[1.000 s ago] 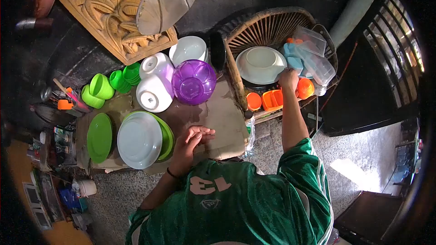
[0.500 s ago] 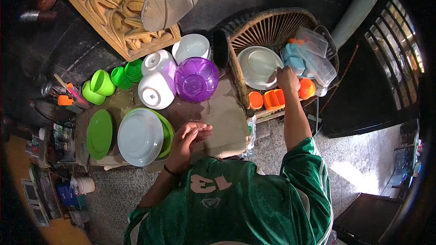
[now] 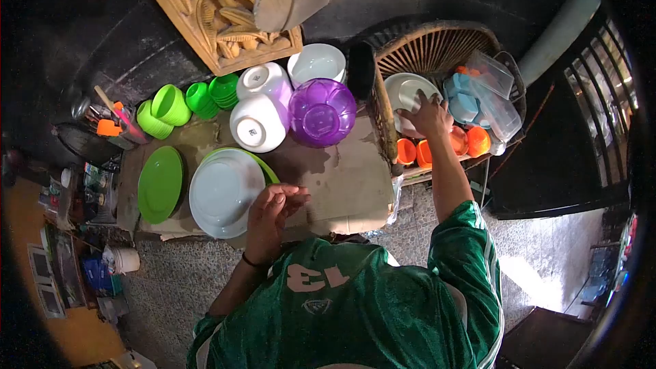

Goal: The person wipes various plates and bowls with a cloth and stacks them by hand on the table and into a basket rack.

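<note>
Lying on the counter (image 3: 348,191), left: white plate (image 3: 222,191) | just right: my left hand (image 3: 273,210), half-curled, empty | far right: round white dish (image 3: 402,87) in basket (image 3: 437,46), beneath my nearer right hand (image 3: 434,120), fingers spread, contact unclear

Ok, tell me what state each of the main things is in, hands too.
Left hand: raised, fingers loosely curled, holding nothing
Right hand: fingers spread over a white dish in the basket, contact unclear
White plate: stacked on a green plate
Nearest white bowl: upside down, base showing
Light green cups: nested, tilted
Purple bowl: which way up unclear
</note>
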The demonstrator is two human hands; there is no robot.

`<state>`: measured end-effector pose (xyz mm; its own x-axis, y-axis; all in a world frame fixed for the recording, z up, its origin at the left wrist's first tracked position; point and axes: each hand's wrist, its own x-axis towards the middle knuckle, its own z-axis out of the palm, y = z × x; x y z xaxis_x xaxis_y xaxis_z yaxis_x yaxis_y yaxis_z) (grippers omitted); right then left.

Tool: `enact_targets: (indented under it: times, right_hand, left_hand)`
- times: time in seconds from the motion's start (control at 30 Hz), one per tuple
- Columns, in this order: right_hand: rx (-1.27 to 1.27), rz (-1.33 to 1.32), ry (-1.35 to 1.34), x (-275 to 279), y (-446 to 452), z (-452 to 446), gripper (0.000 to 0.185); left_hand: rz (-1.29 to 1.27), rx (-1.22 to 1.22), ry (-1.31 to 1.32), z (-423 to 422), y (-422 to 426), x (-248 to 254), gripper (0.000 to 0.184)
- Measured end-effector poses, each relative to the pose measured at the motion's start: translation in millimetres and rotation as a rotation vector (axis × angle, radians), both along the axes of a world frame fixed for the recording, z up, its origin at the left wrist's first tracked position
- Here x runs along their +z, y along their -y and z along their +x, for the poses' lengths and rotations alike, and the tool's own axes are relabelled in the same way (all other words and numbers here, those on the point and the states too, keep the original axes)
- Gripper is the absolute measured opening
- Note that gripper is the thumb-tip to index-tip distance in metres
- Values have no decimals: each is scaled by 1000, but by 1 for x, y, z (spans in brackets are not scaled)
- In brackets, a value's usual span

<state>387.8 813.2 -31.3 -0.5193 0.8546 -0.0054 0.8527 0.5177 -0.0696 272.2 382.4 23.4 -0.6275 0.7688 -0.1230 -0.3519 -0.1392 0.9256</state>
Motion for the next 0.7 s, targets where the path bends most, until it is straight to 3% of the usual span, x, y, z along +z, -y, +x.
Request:
enact_targets:
  times: [0.27, 0.33, 0.43, 0.5, 0.57, 0.67, 0.7]
  right_hand:
    - [21, 18, 99, 1, -6, -13, 100]
    - [23, 19, 113, -1, -6, -14, 100]
    - [-16, 251, -17, -12, -9, -7, 80]
    - [-82, 306, -406, -2, 7, -3, 52]
    - [9, 446, -731, 21, 55, -1, 28]
    - [163, 464, -878, 36, 149, -10, 10]
    - [338, 490, -981, 39, 177, -19, 5]
  left_hand:
    - [14, 101, -34, -10, 35, -8, 38]
    - [103, 192, -69, -11, 42, 2, 30]
    - [212, 321, -120, -29, 70, -3, 28]
    - [188, 475, -160, -39, 86, 4, 24]
    - [-70, 697, -553, -56, 110, -4, 25]
    - [-127, 845, -590, -79, 139, -16, 16]
    - [-155, 942, -604, -88, 151, -22, 11]
